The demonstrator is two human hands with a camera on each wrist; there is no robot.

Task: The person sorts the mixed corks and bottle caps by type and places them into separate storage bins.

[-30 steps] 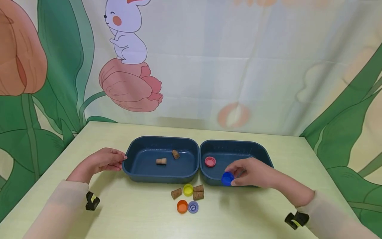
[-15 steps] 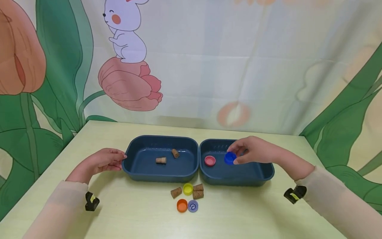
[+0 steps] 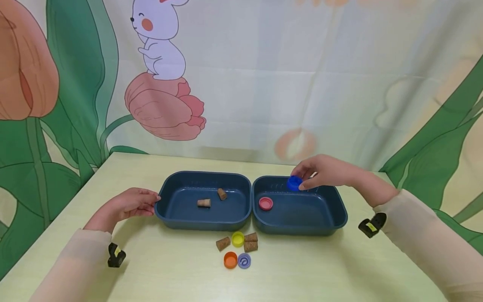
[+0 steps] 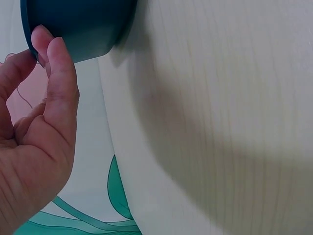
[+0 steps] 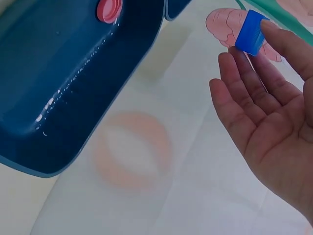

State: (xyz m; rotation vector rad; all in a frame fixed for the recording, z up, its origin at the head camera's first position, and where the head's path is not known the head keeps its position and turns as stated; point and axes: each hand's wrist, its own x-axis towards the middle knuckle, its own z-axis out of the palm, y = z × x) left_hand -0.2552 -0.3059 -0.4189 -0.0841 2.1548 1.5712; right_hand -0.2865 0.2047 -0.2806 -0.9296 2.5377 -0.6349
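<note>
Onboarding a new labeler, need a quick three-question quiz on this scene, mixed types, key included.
1. What is the right hand pinching?
2. True or false: two corks lie in the left tray.
3. How many corks lie directly on the table? A) two B) three C) five

Key:
1. A blue cap.
2. True.
3. B.
</note>
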